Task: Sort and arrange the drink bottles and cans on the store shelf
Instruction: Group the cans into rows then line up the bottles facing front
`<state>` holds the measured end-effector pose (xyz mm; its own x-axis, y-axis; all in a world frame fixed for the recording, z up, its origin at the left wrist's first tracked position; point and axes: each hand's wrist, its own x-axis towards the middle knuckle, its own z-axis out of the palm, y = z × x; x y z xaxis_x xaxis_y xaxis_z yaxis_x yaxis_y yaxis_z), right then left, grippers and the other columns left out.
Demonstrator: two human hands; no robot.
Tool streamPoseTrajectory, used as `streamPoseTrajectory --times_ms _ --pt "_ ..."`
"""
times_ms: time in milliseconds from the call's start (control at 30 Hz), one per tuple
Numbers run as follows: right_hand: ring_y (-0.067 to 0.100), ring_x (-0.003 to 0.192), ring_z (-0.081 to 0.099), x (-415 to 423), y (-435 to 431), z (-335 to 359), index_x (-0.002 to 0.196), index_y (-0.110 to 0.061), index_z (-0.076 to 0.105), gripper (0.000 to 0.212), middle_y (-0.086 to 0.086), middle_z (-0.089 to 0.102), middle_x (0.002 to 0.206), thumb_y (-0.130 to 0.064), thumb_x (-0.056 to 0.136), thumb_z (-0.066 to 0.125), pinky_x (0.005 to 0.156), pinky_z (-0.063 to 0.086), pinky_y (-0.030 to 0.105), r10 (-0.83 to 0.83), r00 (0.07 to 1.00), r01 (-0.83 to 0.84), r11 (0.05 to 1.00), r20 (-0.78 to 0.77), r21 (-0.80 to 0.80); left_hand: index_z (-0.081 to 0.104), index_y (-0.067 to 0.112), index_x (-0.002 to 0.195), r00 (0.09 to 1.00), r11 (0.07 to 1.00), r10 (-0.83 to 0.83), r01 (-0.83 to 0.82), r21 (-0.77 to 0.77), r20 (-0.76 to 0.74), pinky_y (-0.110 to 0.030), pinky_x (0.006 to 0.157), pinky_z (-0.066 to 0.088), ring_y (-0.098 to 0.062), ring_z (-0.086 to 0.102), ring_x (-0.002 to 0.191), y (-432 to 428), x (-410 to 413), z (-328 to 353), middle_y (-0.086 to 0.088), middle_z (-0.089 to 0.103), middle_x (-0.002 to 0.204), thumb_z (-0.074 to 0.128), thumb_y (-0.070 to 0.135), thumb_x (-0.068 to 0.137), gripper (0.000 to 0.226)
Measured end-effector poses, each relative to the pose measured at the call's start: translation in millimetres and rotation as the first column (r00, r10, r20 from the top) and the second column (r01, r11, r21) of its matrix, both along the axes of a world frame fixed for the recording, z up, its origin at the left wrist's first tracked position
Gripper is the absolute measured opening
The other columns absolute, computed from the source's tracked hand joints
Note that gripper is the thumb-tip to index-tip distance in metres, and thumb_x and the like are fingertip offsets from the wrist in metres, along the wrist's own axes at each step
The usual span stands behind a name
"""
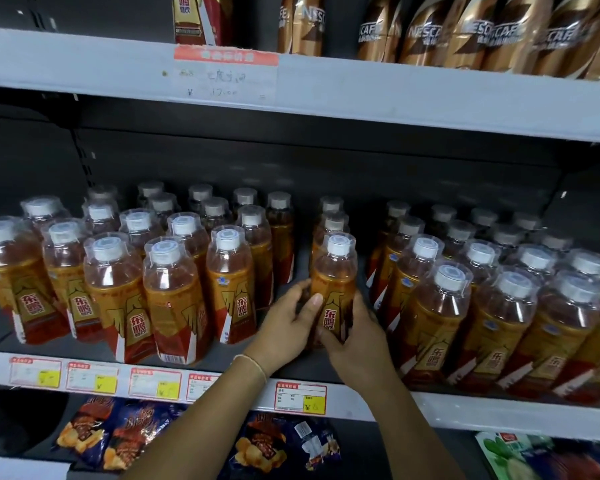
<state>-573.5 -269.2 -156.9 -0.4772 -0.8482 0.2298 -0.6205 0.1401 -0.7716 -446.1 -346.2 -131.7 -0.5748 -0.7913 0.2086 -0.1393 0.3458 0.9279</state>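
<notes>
Both of your hands are on one energy-drink bottle (pixel 335 271), an amber bottle with a white cap and a gold-and-red label, which stands upright at the front of a single-file row in the middle of the middle shelf (pixel 499 412). Your left hand (pixel 288 318) curls round the bottle's left side with the thumb laid across the front of the label. Your right hand (pixel 359 341) wraps the lower right side, its fingers coming round the front near the base, so the base itself is hidden. Two more bottles of the same kind stand behind it in the row. A dark gap lies on each side of this row, separating it from the left block of bottles (pixel 174 299) and the right block of bottles (pixel 437 317), all the same drink. A thin bracelet (pixel 253 365) circles your left wrist. A red-bordered price tag (pixel 300 398) sits on the shelf edge just below your hands. Brown Nescafé bottles (pixel 499 32) line the shelf above, and snack bags (pixel 94 436) lie on the shelf below.
</notes>
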Motion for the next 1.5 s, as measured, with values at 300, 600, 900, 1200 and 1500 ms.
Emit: streamPoseTrajectory --times_ms 300,600,900,1200,1500 --pt "0.013 0.127 0.053 -2 -13 -4 0.155 -0.024 0.023 0.079 -0.001 0.054 0.141 -0.022 0.09 0.069 0.108 0.046 0.039 -0.026 0.998 0.026 1.0 0.049 -0.006 0.039 0.023 0.147 0.999 0.999 0.041 -0.041 -0.012 0.027 -0.034 0.107 0.044 -0.01 0.055 0.121 -3 -5 -2 -0.001 0.053 0.138 0.054 0.031 0.098 0.053" --pt "0.002 0.079 0.052 9 -10 -12 0.088 -0.032 0.04 0.051 -0.013 0.047 0.093 -0.033 0.07 0.087 0.063 0.039 0.016 -0.312 0.947 0.291 0.933 -0.074 -0.21 0.064 0.02 0.121 0.951 0.904 0.306 -0.305 -0.3 -0.044 -0.018 0.076 0.053 -0.003 0.063 0.084 15 55 5 0.012 0.067 0.097 0.058 0.013 0.095 0.027" --pt "0.006 0.12 0.053 86 -53 3 0.142 -0.026 0.045 0.073 -0.007 0.055 0.133 -0.039 0.078 0.078 0.102 0.048 0.031 0.299 0.954 -0.296 0.952 0.021 -0.073 0.059 0.005 0.127 0.86 0.753 0.509 -0.466 -0.465 -0.039 -0.036 0.096 0.05 -0.019 0.059 0.111 29 102 18 -0.005 0.064 0.118 0.053 -0.003 0.089 0.039" --pt "0.015 0.1 0.066 103 -69 3 0.116 -0.027 0.055 0.079 -0.005 0.067 0.11 -0.072 0.053 0.068 0.081 0.057 0.036 0.16 0.979 -0.154 0.987 0.128 -0.056 0.045 0.009 0.143 0.871 0.835 0.486 -0.438 -0.334 0.071 -0.025 0.107 0.038 -0.017 0.05 0.128 34 110 16 -0.005 0.055 0.138 0.048 0.007 0.096 0.047" --pt "0.017 0.107 0.056 88 -25 -5 0.138 -0.028 0.042 0.084 -0.006 0.053 0.119 -0.052 0.066 0.078 0.087 0.052 0.034 0.058 0.996 -0.06 0.998 -0.071 -0.028 0.047 0.026 0.142 0.927 0.918 0.375 -0.371 -0.142 -0.002 -0.025 0.107 0.039 -0.002 0.049 0.124 28 92 13 0.011 0.058 0.133 0.036 0.048 0.096 0.052"
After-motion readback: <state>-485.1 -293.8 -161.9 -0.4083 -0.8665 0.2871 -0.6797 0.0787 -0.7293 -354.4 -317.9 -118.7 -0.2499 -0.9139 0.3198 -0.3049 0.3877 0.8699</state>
